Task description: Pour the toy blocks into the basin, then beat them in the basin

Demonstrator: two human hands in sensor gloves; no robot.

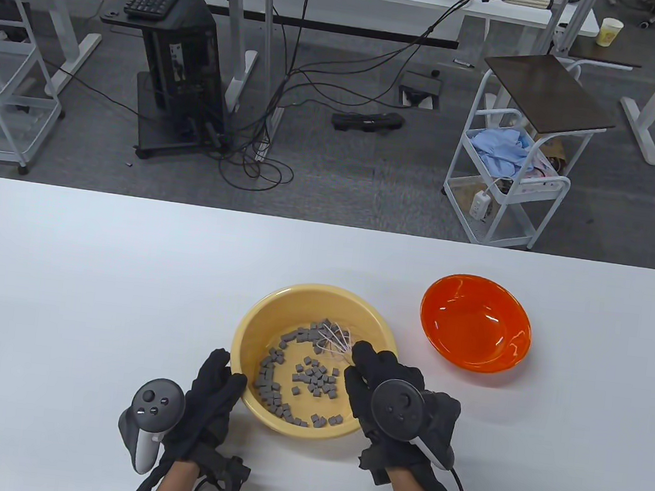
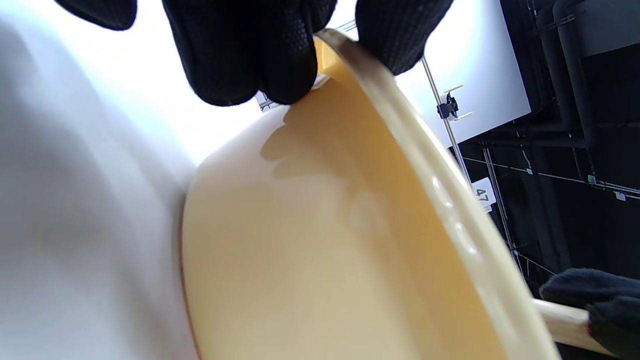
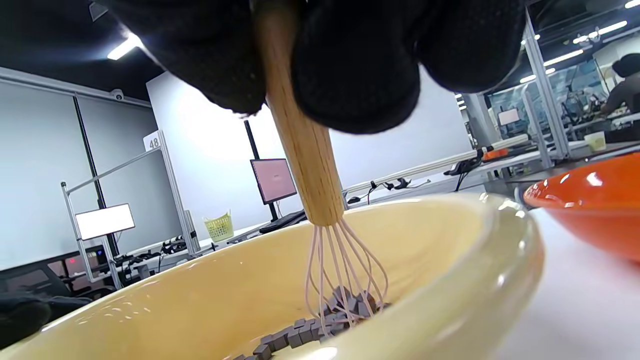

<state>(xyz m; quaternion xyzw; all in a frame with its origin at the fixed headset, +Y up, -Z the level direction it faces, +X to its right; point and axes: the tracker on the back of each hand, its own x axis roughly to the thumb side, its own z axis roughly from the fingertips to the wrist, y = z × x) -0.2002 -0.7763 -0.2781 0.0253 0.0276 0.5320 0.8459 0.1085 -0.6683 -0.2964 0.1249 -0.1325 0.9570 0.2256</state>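
A yellow basin [image 1: 254, 314] stands on the white table and holds several small grey toy blocks [image 1: 315, 379]. My left hand [image 1: 215, 389] grips the basin's near-left rim [image 2: 400, 130], thumb over the lip and fingers against the outer wall. My right hand [image 1: 385, 385] grips the wooden handle [image 3: 305, 155] of a whisk. Its pale wire loops [image 1: 333, 339] reach down among the blocks [image 3: 345, 305] at the far side of the basin [image 3: 450, 300]. An empty orange bowl [image 1: 475, 323] sits to the right of the basin.
The table's far edge [image 1: 330, 222] runs across the middle of the table view. Beyond it are a white trolley [image 1: 506, 177], cables and desk legs on the floor. Bare tabletop [image 1: 92, 289] lies to the left of the basin.
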